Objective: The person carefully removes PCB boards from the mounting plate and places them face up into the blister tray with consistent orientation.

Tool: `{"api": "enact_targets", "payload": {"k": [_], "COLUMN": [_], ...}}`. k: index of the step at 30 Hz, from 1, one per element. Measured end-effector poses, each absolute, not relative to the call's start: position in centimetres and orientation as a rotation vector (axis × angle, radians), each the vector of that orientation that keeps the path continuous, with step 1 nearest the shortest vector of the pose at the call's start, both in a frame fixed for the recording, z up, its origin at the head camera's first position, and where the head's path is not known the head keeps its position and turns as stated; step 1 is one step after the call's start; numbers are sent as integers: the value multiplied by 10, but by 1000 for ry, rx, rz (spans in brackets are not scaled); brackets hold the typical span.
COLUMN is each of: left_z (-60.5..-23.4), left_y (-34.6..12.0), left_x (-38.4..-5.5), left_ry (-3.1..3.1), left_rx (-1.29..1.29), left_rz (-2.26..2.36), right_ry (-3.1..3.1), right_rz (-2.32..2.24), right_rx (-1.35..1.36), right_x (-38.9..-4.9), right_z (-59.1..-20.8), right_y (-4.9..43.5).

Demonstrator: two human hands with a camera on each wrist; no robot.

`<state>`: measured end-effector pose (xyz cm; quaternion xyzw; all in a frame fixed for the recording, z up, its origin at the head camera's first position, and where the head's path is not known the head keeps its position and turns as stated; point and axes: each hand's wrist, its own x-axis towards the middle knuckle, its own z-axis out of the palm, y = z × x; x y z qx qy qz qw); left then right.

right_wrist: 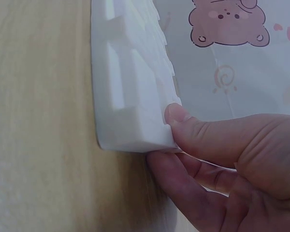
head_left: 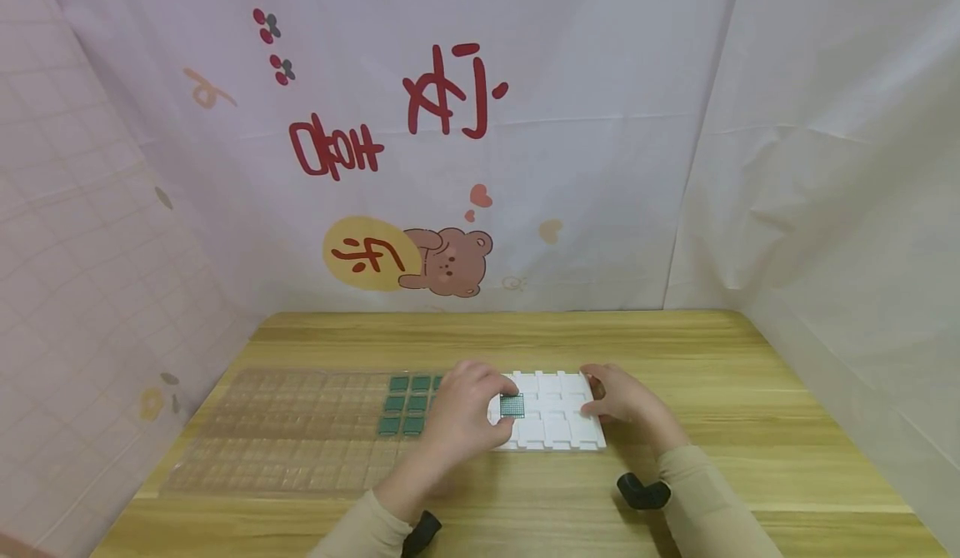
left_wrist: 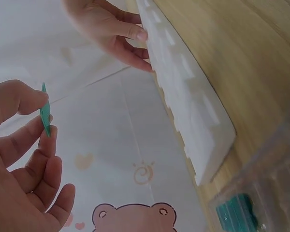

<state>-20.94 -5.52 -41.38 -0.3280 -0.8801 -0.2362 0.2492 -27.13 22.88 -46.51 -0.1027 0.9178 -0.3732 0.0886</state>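
Observation:
My left hand pinches a thin green square piece with a grid pattern between thumb and fingers, over the left part of a white compartmented tray. In the left wrist view the green piece is seen edge-on, apart from the tray. My right hand grips the right end of the white tray. The right wrist view shows the thumb of the right hand on the tray's upper edge and the fingers against its end. My left hand hides the tray's left end.
Left of the white tray lies a wide clear plastic tray with many small compartments. Several green pieces sit in its right part, some behind my left hand. A wooden table carries everything, with printed cloth hanging behind and at the sides.

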Motion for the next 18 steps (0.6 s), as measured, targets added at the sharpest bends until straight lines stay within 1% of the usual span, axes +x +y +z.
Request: {"api": "enact_targets", "payload": {"k": [18], "left_z": [-428], "left_y": [-91], "left_x": [-216], "left_ry": [-2493], "left_rx": [-823], "left_rz": [-604], "right_ry": [2742], "right_rz": [-1090], "right_rx": [-309], "right_x": [-271], "right_z": [-466], "right_y": [230]}}
